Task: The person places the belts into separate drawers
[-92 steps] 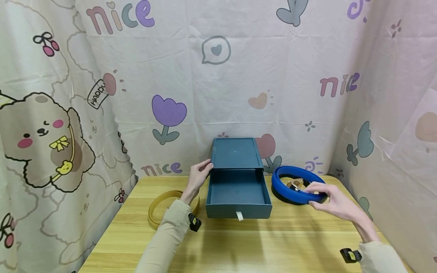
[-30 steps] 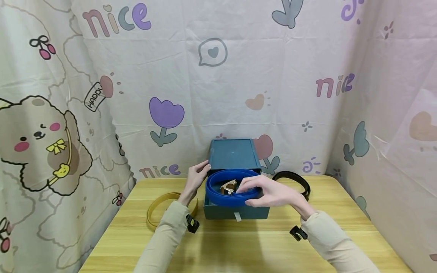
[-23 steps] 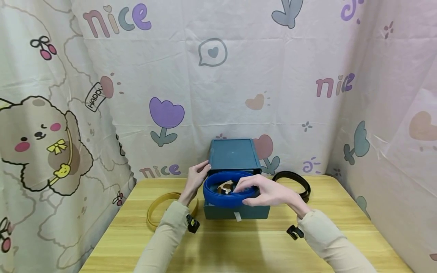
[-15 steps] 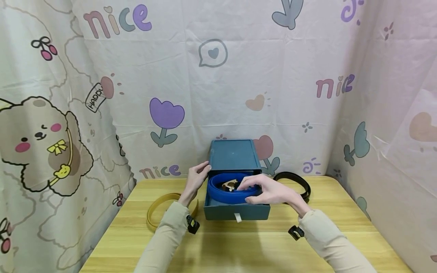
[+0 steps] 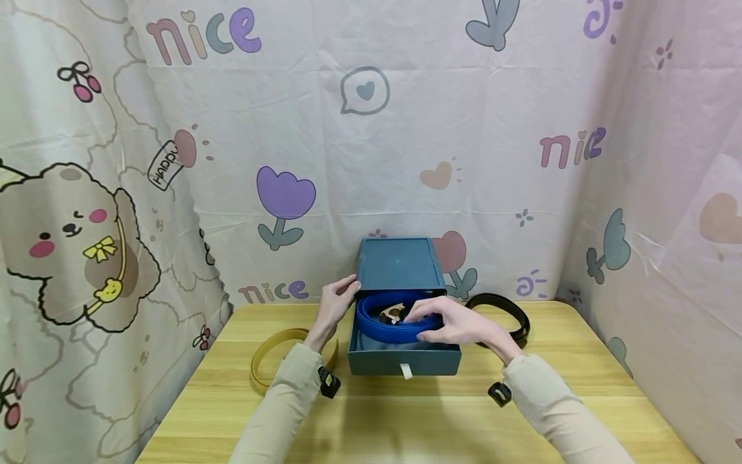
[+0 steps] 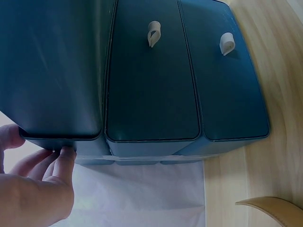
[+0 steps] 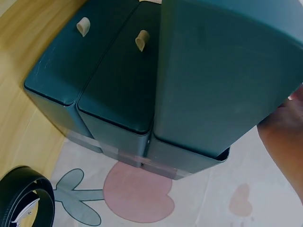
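A blue-green drawer cabinet (image 5: 400, 263) stands at the back of the table, its top drawer (image 5: 404, 363) pulled out. My left hand (image 5: 334, 308) grips the cabinet's upper left edge; in the left wrist view its thumb and fingers (image 6: 65, 165) lie about the casing's edge. Inside the drawer lies a coiled blue belt (image 5: 387, 331) with a gold buckle (image 5: 393, 314). My right hand (image 5: 455, 322) pinches the coil's right side between thumb and fingers. The right wrist view shows only part of that hand (image 7: 286, 135), behind the drawer; the belt is hidden there.
A coiled black belt (image 5: 510, 304) lies right of the cabinet, and a coiled yellow belt (image 5: 261, 351) lies to its left. Two shut drawers (image 6: 151, 80) with white pull tabs sit below the top one. A patterned cloth (image 5: 371, 161) hangs behind the table.
My right hand has carried the blue belt left from beside the cabinet, off the black belt, and lowered it into the drawer. My left hand stays on the cabinet.
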